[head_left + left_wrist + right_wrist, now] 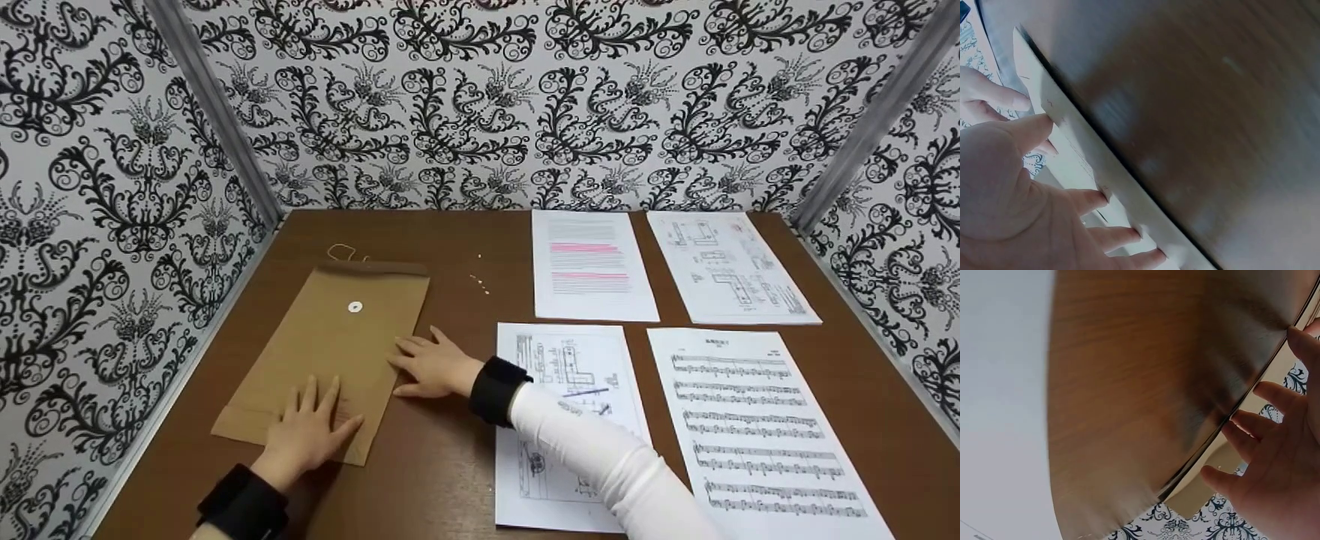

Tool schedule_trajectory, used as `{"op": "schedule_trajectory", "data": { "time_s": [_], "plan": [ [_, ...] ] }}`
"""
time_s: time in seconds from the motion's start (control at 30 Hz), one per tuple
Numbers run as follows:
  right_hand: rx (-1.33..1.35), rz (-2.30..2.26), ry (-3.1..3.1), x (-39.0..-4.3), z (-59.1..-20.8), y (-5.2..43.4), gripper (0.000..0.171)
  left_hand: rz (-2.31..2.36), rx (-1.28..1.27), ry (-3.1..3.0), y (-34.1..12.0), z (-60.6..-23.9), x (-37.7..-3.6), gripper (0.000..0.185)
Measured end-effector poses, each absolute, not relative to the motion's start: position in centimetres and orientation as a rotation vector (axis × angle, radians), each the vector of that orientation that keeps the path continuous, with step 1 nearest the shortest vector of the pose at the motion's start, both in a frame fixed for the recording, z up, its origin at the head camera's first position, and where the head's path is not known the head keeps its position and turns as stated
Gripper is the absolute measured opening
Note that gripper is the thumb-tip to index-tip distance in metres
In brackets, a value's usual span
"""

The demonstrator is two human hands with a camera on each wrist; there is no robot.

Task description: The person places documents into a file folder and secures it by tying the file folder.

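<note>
A brown paper envelope [330, 337] lies at a slant on the left half of the table. Near its top is a white round button [355, 307], and a loose string [342, 252] curls out past the darker flap [379, 268]. My left hand [300, 439] rests on the lower part with its fingers spread. At the envelope's right edge, my right hand [435, 367] lies with straight fingers touching it. In the right wrist view, the fingertips [1261, 389] line up along that edge. Reddish print near the left thumb is partly covered.
To the right lie a text page with pink highlighting [592, 300], two drawing sheets [750, 304] [525, 480] and a sheet of music [757, 397]. My right sleeve [600, 457] crosses the nearer drawing. Small white scraps [480, 283] dot the table [442, 480]. Patterned walls [495, 112] enclose it.
</note>
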State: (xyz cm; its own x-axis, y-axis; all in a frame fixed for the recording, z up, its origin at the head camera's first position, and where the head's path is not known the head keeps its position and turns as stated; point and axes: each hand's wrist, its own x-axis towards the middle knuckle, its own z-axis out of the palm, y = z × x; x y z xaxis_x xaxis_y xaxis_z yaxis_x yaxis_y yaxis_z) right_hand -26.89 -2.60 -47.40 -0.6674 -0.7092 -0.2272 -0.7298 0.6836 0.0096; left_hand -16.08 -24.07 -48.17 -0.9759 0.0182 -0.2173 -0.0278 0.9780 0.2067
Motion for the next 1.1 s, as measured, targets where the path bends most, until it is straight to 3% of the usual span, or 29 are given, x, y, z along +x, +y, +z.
{"op": "schedule_trajectory", "data": {
  "time_s": [1.1],
  "plan": [
    [-1.19,0.264,2.684,-24.1,-46.7,-2.1,0.065,0.393,0.049,2.908,-25.5,-48.3,-17.3,0.083]
  ]
}}
